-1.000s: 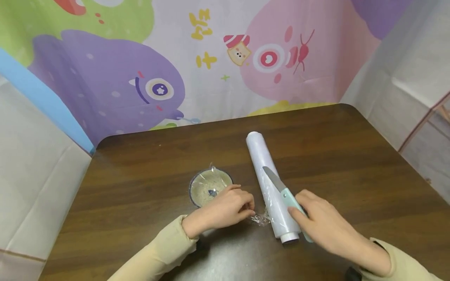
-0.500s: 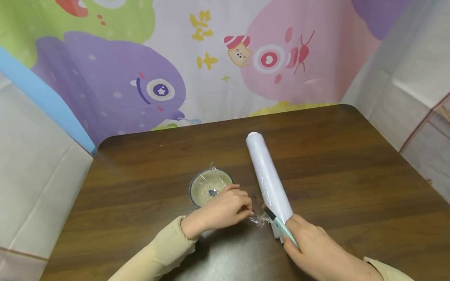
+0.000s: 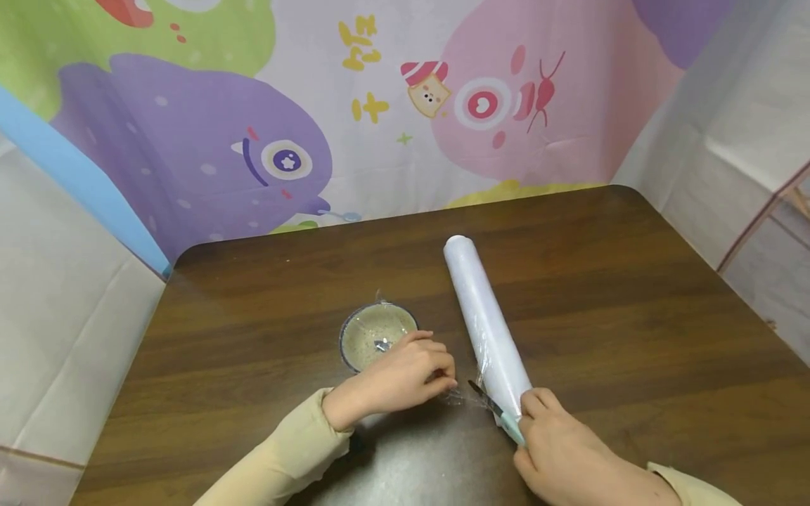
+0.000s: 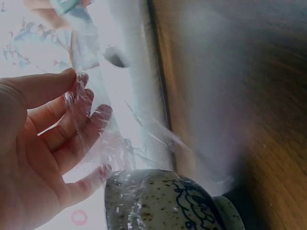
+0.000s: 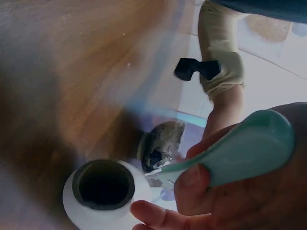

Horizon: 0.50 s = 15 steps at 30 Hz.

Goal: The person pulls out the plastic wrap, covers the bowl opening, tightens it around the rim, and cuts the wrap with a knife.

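Note:
A speckled bowl with a blue rim stands on the table, clear film stretched across its top. Thumb and fingertip of my left hand pinch the cling film, which runs between the bowl and the roll. My right hand grips a small knife by its mint-green handle. The dark blade points left at the bunched film, beside the near end of the white cling film roll. Right-hand fingers are by that roll end, its hollow core showing in the right wrist view.
The brown wooden table has rounded far corners. Behind it hangs a cartoon-printed cloth, with pale panels at both sides. In the right wrist view a black strap sits at the left sleeve.
My right hand has come nearer and left, bringing the knife down from above the roll to the film beside its near end. The left hand and bowl have hardly moved.

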Each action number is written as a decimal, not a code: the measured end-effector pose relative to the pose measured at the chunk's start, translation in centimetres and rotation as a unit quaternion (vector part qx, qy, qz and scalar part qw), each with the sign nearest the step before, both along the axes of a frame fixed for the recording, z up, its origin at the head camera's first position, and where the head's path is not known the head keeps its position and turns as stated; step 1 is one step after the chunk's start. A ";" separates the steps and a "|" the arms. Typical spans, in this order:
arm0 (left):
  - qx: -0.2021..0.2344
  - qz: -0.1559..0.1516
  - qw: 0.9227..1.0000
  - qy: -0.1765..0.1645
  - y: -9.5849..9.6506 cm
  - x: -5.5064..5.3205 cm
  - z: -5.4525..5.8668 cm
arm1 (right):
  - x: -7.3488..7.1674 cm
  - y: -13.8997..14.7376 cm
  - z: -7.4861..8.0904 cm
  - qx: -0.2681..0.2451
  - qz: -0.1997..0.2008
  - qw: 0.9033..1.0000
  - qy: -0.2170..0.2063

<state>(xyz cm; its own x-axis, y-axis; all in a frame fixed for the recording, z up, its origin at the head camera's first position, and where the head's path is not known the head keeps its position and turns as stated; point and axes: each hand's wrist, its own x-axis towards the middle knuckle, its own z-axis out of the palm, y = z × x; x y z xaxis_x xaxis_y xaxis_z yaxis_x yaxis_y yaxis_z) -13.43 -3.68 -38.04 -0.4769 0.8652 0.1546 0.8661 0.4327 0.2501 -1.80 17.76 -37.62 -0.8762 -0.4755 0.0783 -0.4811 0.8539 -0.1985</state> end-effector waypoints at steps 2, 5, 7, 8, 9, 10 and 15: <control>0.004 -0.006 1.000 0.001 -0.1 0.0 0.1 | -0.1 0.0 -0.2 0.018 0.009 1.000 0.010; 0.005 -0.010 1.000 -0.007 -0.1 0.0 0.2 | -0.2 0.0 -0.3 0.040 0.011 0.999 0.009; 0.002 -0.011 1.000 -0.014 -0.2 0.0 0.3 | -0.2 0.1 -0.4 0.048 0.016 0.999 0.008; 0.001 -0.012 1.000 -0.020 -0.2 0.0 0.3 | -0.2 0.0 -0.4 0.053 0.019 0.998 0.010; 0.000 -0.012 1.000 -0.025 -0.2 0.0 0.4 | -0.3 0.0 -0.4 0.056 0.017 0.998 0.008; 0.000 -0.012 0.999 -0.030 -0.3 0.0 0.5 | -0.3 0.0 -0.4 0.054 0.014 0.998 0.006; 0.004 -0.008 0.999 -0.044 -0.3 -0.2 0.7 | 0.0 -0.4 0.9 0.003 -0.052 0.998 -0.021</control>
